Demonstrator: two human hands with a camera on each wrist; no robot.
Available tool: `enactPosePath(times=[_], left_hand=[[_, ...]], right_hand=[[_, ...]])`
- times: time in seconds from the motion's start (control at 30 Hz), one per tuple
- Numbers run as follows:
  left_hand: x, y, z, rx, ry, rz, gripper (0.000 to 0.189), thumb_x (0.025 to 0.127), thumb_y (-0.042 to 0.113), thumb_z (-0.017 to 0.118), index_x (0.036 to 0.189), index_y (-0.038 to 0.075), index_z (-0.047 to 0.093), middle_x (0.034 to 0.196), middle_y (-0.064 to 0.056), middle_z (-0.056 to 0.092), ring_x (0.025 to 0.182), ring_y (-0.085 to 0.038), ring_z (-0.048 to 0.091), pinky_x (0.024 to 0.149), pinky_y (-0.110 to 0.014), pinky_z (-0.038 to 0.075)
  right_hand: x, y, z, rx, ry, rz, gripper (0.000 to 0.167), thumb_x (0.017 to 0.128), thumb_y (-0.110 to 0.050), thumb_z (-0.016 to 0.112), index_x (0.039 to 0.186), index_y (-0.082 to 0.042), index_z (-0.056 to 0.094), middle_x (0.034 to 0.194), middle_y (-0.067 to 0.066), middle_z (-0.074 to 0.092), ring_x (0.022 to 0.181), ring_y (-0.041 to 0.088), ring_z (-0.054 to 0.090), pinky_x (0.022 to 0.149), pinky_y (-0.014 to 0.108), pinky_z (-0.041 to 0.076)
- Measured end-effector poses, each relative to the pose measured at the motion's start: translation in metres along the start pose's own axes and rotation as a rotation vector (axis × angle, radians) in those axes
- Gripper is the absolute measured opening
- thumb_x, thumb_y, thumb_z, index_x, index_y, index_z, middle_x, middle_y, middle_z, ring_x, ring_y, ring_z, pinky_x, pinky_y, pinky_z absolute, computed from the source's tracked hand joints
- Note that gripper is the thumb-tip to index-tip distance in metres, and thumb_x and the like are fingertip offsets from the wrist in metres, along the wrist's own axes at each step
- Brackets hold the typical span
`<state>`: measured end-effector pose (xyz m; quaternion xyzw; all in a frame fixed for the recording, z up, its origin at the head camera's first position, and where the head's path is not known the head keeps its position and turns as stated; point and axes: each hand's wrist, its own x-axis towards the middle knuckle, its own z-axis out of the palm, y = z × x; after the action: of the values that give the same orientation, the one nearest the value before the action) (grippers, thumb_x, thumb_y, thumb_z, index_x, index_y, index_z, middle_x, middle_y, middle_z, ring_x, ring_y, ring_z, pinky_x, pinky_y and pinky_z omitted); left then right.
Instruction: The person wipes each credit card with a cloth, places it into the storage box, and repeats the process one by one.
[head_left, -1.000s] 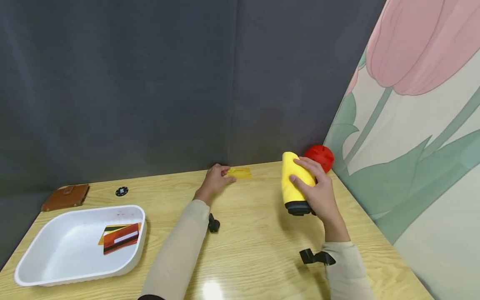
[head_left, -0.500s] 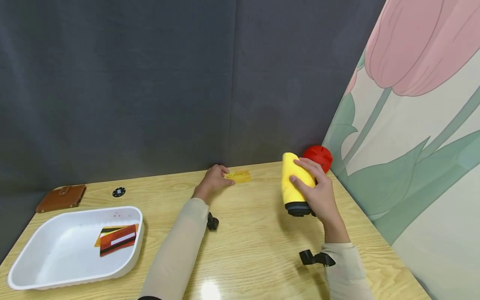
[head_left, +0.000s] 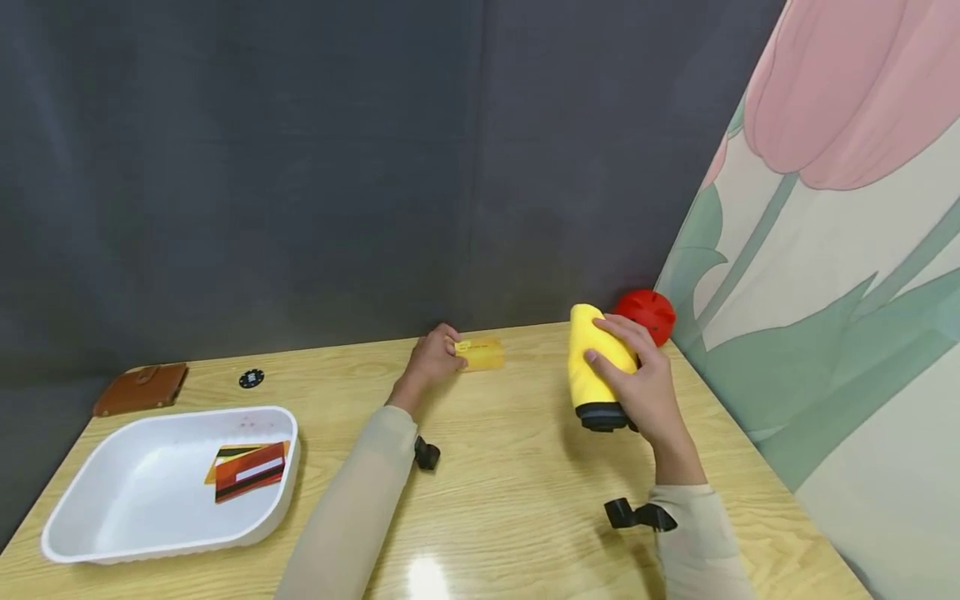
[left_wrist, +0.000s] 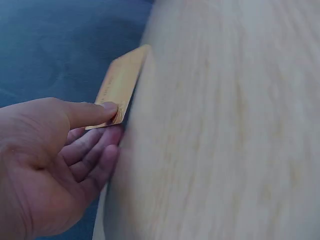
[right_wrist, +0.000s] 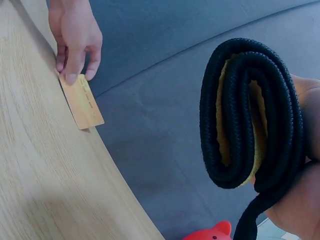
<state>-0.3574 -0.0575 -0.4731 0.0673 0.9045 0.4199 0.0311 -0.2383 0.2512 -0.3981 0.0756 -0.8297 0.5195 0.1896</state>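
Observation:
In the head view my left hand [head_left: 432,360] is at the table's back edge and pinches a gold plastic card [head_left: 483,354] by its near end. The left wrist view has my thumb [left_wrist: 95,114] on top of the card [left_wrist: 120,82], with fingers beneath; the card slants beside the tabletop. My right hand [head_left: 645,379] grips a rolled yellow towel [head_left: 592,358] with a dark border, held above the table. Its dark coiled end [right_wrist: 250,115] fills the right of the right wrist view.
A white tray [head_left: 161,546] at left holds an orange-red card [head_left: 251,472] over a yellow one. Behind it are a brown wallet [head_left: 142,389] and a black poker chip [head_left: 251,378]. A red rounded object [head_left: 648,315] sits at the back right corner, beside the patterned wall.
The view has shifted a little, so the scene sits slightly further right. Both hands keep their hold on the card and the towel, with hardly any other movement.

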Motion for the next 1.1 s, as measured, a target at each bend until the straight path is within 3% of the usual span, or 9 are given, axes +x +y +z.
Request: enactPosePath(times=[0.2,0.33,0.53,0.8,1.1], left_hand=[[-0.020,-0.002,-0.008,-0.236,0.000,0.008,0.035,0.096,0.007,0.071,0.129,0.011,0.060,0.107,-0.016,0.075,0.092,-0.030,0.076,0.080,-0.038,0.063],[-0.038,0.005,-0.016,-0.359,0.061,0.027,0.028,0.097,0.004,0.069,0.122,0.015,0.062,0.108,-0.017,0.071,0.091,-0.032,0.076,0.082,-0.044,0.065],[-0.065,0.014,-0.028,-0.388,0.140,0.072,0.022,0.097,0.008,0.071,0.117,0.015,0.070,0.111,-0.013,0.069,0.093,-0.025,0.075,0.087,-0.053,0.063],[-0.097,0.021,-0.039,-0.458,0.151,0.115,0.025,0.097,0.011,0.073,0.121,0.017,0.070,0.110,-0.010,0.071,0.098,-0.022,0.076,0.091,-0.053,0.062],[-0.120,0.032,-0.045,-0.439,0.205,0.172,0.028,0.093,0.013,0.077,0.120,0.019,0.072,0.109,-0.008,0.074,0.092,-0.020,0.077,0.078,-0.029,0.063]], right_hand=[[0.000,0.002,0.001,-0.010,-0.023,0.009,0.047,0.095,-0.023,0.075,0.141,-0.024,0.065,0.150,0.003,0.053,0.127,0.011,0.046,0.091,0.021,0.044],[0.000,0.004,0.003,-0.004,-0.030,0.003,0.047,0.095,-0.022,0.075,0.140,-0.022,0.066,0.150,0.004,0.053,0.128,0.008,0.046,0.092,0.020,0.044],[0.003,0.004,0.004,-0.010,-0.036,-0.017,0.047,0.094,-0.021,0.076,0.140,-0.023,0.066,0.149,0.003,0.054,0.125,0.005,0.047,0.091,0.018,0.043],[0.009,0.003,0.012,-0.005,-0.076,-0.063,0.044,0.094,-0.020,0.076,0.137,-0.021,0.068,0.147,0.003,0.055,0.127,0.005,0.046,0.091,0.018,0.043],[0.002,-0.006,0.029,0.007,-0.143,-0.108,0.044,0.093,-0.017,0.078,0.135,-0.020,0.069,0.150,0.003,0.054,0.129,0.012,0.049,0.089,0.018,0.045]])
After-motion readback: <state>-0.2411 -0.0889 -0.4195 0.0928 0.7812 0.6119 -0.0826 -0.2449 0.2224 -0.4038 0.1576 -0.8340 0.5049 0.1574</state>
